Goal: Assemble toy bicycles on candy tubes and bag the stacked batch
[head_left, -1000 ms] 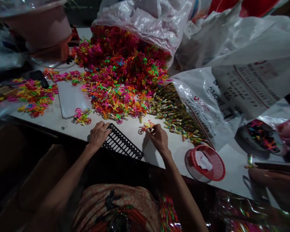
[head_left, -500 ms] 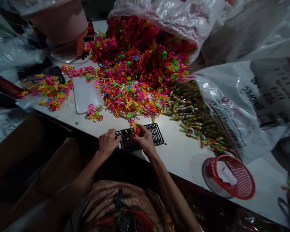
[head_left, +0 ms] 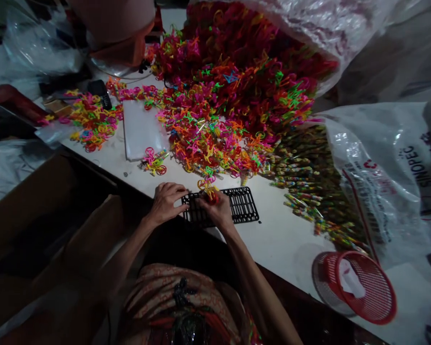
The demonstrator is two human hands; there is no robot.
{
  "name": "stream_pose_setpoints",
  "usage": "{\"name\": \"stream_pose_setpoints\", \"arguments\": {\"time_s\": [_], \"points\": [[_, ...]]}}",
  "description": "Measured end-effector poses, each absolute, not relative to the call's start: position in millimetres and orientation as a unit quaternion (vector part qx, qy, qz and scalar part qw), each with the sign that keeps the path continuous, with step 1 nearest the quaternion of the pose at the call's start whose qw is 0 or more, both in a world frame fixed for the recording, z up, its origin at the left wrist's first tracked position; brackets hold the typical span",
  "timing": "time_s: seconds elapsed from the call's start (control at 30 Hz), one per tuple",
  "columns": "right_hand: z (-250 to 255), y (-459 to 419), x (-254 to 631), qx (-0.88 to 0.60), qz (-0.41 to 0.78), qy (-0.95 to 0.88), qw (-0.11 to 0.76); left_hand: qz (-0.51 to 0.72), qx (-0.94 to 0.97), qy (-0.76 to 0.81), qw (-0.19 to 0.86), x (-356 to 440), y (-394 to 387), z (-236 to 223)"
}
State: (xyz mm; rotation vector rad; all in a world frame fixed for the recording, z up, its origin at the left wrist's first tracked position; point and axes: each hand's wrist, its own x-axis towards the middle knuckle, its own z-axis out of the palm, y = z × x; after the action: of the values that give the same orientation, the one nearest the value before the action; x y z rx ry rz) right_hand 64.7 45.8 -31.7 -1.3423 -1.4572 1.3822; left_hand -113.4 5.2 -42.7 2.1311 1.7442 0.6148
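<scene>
A flat black plastic grid rack (head_left: 244,205) with rows of slots lies along the table's front edge. My left hand (head_left: 168,203) closes on its left end, the thumb resting over the rim. Over the left half of the rack, my right hand (head_left: 218,211) pinches a small red-and-yellow plastic toy piece (head_left: 211,194); its fingertips are partly hidden. Just behind the rack, a big heap of small bright plastic toy pieces (head_left: 208,139) spills forward. Thin, colourfully wrapped tubes (head_left: 298,167) are piled to the right of that heap.
A red mesh basket (head_left: 391,306) holding white paper stands at the front right. A printed white plastic sack (head_left: 391,158) lies beside the tubes. Left of the heap are a stack of clear plastic sheets (head_left: 141,129), a black phone (head_left: 99,93) and a smaller toy pile (head_left: 95,122).
The camera view has shifted, so most of the table appears further right. Relative to the rack, my right hand has moved left and lower. My left hand stays at the rack's left end.
</scene>
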Motion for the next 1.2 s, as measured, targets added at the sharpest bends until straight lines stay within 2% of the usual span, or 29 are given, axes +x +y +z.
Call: {"name": "stream_pose_setpoints", "arguments": {"time_s": [0.13, 0.37, 0.63, 0.83, 0.93, 1.0, 1.1, 1.2], "points": [[-35.3, 37.9, 46.7, -0.52, 0.513, -0.584, 0.356, 0.226, 0.738, 0.617, 0.157, -116.4, 7.1, -51.9], [-35.5, 33.5, 37.6, -0.541, 0.394, -0.689, 0.278, 0.231, 0.736, 0.617, 0.157, -113.2, 6.7, -53.1], [-43.2, 40.2, 45.1, -0.52, 0.319, -0.753, 0.248, 0.244, 0.732, 0.612, 0.171, -112.4, 7.2, -57.0], [-33.4, 35.2, 38.0, -0.493, 0.242, -0.829, 0.106, 0.226, 0.749, 0.596, 0.178, -116.5, 5.0, -57.3], [-16.8, 54.6, 49.9, -0.44, 0.284, -0.851, 0.043, 0.234, 0.749, 0.59, 0.19, -117.2, 4.2, -55.6], [-1.4, 79.2, 50.8, -0.408, 0.293, -0.864, 0.04, 0.25, 0.742, 0.592, 0.191, -116.5, 4.6, -55.8], [19.5, 119.7, 18.4, -0.422, 0.201, -0.88, 0.091, 0.268, 0.737, 0.59, 0.193, -114.5, 7.0, -58.9], [28.0, 146.9, -43.7, -0.358, 0.137, -0.923, 0.034, 0.267, 0.743, 0.581, 0.199, -112.3, 9.7, -63.7]]}}
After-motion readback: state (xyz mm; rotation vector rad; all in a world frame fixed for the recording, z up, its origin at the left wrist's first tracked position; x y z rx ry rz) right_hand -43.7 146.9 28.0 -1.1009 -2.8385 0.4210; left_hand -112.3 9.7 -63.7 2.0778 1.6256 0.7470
